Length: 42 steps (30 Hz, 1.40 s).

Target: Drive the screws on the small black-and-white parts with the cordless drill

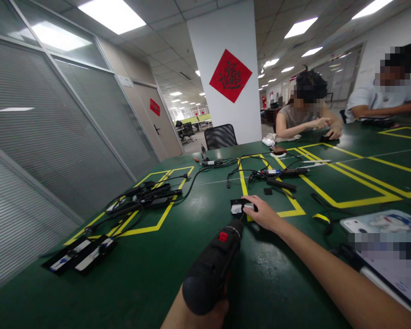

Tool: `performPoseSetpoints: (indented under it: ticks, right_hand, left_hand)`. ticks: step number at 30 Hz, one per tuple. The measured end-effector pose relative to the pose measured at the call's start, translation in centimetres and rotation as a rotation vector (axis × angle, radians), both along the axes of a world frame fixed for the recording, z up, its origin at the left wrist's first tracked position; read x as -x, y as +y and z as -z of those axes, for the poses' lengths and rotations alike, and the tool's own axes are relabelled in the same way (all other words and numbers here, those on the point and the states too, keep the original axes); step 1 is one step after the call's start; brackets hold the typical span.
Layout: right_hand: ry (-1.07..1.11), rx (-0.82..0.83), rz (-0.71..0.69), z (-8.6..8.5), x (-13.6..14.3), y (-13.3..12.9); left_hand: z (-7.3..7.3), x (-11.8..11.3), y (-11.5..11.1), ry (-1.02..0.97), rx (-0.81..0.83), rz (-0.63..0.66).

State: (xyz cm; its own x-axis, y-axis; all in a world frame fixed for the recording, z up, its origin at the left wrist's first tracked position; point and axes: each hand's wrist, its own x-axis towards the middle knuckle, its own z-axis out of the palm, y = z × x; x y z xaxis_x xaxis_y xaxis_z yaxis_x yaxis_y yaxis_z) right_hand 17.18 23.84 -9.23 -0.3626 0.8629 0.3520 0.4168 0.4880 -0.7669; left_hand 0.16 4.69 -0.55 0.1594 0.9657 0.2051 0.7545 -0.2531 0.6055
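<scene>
Drill (214,260), head view, is grasped by the left hand (220,308), which is closed below the drill body; the grip itself is largely hidden. The drill points away from the wearer, its tip close to a small black-and-white part (237,207); whether tip and part touch cannot be told. The part lies on the green table (140,292), just beyond the drill's front end. The right hand (263,213) grasps the part's right end between thumb and fingers. Left of the drill are a tangle of black cables (157,195) and, nearer the wearer, two black-and-white strips (83,255) side by side. Beyond the drill and to its right are a black bar (281,184), a small black block (267,191) and a pen-shaped tool (272,172). Well right of the drill lies a pale patterned case (385,222). Two persons sit beyond it at the table's far side.
</scene>
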Motion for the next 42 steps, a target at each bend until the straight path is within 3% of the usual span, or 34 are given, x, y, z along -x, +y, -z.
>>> performPoseSetpoints:
  ticks: [7, 15, 21, 32, 42]
  right_hand:
    - [0.003, -0.023, -0.003, 0.07, 0.02, 0.08]
    - [0.016, -0.023, -0.017, 0.16, 0.01, 0.21]
    - [0.014, -0.024, -0.012, 0.12, 0.06, 0.15]
    - [0.015, -0.038, -0.009, 0.33, -0.04, 0.23]
    - [0.029, -0.047, -0.017, 0.65, 0.09, 0.39]
  left_hand:
    - [0.12, -0.03, 0.26, -0.088, 0.013, -0.036]
    - [0.19, 0.19, 0.24, 0.013, -0.088, 0.051]
    - [0.32, -0.03, 0.34, 0.171, -0.146, 0.006]
    - [0.72, 0.00, 0.30, -0.061, -0.020, -0.041]
    - [0.06, -0.03, 0.18, 0.029, -0.129, 0.020]
